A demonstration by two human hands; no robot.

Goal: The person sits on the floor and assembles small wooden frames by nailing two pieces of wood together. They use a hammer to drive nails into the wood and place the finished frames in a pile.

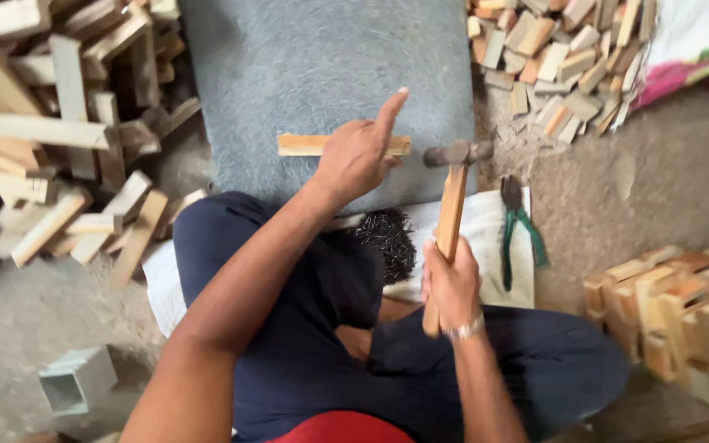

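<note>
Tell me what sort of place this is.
Likely a small floor-level woodworking shop. The right hand grips a hammer beside a wood strip that the left hand steadies on a grey mat. Cut blocks are heaped nearby, with nails and pliers.

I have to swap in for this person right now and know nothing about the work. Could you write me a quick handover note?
Left hand: rests on the wooden strip lying on the grey mat, forefinger raised.
Right hand: grips the hammer, head raised beside the strip.
Nails piled on white paper, green-handled pliers there too.
Done: cannot tell if any nail is in.
Left: judging by the raised hammer, probably nailing the strip.
</note>
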